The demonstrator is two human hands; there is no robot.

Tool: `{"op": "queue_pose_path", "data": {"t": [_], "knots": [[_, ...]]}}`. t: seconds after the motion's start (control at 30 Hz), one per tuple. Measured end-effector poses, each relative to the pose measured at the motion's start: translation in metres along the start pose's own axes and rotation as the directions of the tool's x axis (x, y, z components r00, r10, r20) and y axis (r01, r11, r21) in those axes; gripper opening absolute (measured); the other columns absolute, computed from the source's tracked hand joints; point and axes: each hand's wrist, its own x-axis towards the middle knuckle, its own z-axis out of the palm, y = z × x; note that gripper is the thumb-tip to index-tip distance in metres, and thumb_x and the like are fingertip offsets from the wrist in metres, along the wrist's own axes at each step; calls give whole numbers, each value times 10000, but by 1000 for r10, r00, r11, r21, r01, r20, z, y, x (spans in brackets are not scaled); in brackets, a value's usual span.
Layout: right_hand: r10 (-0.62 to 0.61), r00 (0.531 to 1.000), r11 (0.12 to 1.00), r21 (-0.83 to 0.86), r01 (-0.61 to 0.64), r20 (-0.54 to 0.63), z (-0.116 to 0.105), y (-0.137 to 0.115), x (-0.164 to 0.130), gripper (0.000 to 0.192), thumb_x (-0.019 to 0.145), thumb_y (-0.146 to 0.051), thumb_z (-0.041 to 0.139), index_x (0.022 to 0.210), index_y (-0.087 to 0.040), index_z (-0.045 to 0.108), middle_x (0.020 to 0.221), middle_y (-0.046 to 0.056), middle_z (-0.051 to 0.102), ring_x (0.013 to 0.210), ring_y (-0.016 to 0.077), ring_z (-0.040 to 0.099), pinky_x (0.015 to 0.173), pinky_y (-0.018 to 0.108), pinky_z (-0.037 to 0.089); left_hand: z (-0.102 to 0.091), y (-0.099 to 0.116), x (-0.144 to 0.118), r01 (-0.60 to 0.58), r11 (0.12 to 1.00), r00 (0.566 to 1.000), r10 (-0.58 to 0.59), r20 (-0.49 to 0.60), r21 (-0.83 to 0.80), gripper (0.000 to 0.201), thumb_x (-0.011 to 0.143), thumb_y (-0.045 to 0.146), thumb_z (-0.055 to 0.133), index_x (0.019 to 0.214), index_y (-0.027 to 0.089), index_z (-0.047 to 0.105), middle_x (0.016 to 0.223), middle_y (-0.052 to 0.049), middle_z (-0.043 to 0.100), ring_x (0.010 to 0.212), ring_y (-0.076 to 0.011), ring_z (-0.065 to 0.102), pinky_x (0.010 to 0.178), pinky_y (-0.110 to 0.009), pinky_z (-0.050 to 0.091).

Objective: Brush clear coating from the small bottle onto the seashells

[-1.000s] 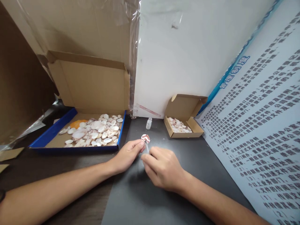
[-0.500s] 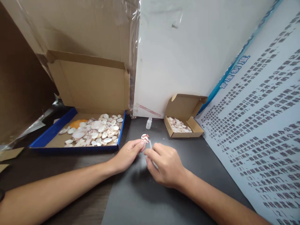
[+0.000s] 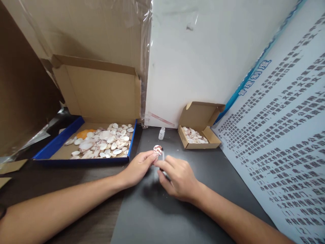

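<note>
Left: the blue-walled tray (image 3: 83,162) and its raised lid (image 3: 99,91) obstruct travel. Far: the small bottle (image 3: 161,134) and white panel (image 3: 198,61) bound reach. Right: the cardboard box (image 3: 200,146) and slanted printed board (image 3: 279,128) block passage. Available corridors: bottle-to-box gap; surface (image 3: 144,217) between forearms (image 3: 88,196); surface between right hand (image 3: 180,179) and board.

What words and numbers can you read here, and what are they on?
"管理制度": the title on the poster.
"(3)": starts a lower line on the poster.
"5.": starts the line below that.
Most of the poster's other small writing is too blurred to read surely.
Bottle: any writing is too small to read.
</note>
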Motion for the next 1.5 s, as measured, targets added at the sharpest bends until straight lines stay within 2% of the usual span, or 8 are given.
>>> {"op": "queue_pose_path", "data": {"t": [0.23,0.4,0.63,0.73,1.03,1.17,1.33,1.5], "knots": [[-56,998,997,46,55,1,1,1,-1,217,925,-217,406,932,-172,619,733,24,581,605,152,506,556,270,365,0,2,0,-8,1000,1000,8,1,-28,366,920,451,384,665,189,394,669,22,395,651,-129,355,589,-236,349],[48,999,999,18,-49,22,2,4,-3,249,938,-207,395,991,-164,634,765,34,555,630,150,509,588,262,384,0,0,0,5,1000,1000,-5,3,-14,362,921,461,379,675,196,387,659,24,378,646,-131,347,566,-230,335],[-8,987,995,99,-9,163,9,-1,-7,216,905,-186,416,921,-199,631,759,8,461,588,130,428,548,241,343,1,1,0,28,1000,999,-28,-22,2,369,908,461,377,656,192,400,646,29,384,625,-127,345,560,-231,340],[90,987,988,114,-105,132,10,-3,-8,250,937,-189,363,967,-181,612,784,21,473,633,140,466,566,243,363,0,1,1,8,1000,1000,-8,-3,-11,368,911,468,381,669,192,407,669,25,407,635,-127,358,575,-231,353],[112,991,988,94,-119,73,10,-5,-9,267,945,-212,345,950,-180,610,764,19,476,614,143,457,560,256,349,0,-2,1,51,997,998,-53,-23,-60,370,927,468,394,685,189,411,628,39,354,599,-117,316,525,-222,300],[11,997,995,95,-18,72,10,-6,-8,261,926,-209,357,891,-187,616,729,12,456,593,147,427,549,267,323,0,-5,1,65,993,998,-67,-17,-97,381,935,484,394,706,182,432,632,44,367,591,-110,303,528,-222,289],[107,991,990,82,-113,78,11,-9,-8,265,943,-209,353,930,-174,615,752,22,474,630,150,447,575,270,327,0,-4,0,73,993,997,-74,-11,-94,392,931,487,394,686,182,420,612,48,348,573,-108,291,506,-224,270],[24,995,995,97,-33,93,12,-10,-9,230,926,-224,380,881,-189,603,744,27,485,656,168,447,581,282,316,0,-2,0,41,996,999,-43,-27,-80,376,935,466,388,700,178,447,631,41,381,585,-111,319,518,-225,290]]}}
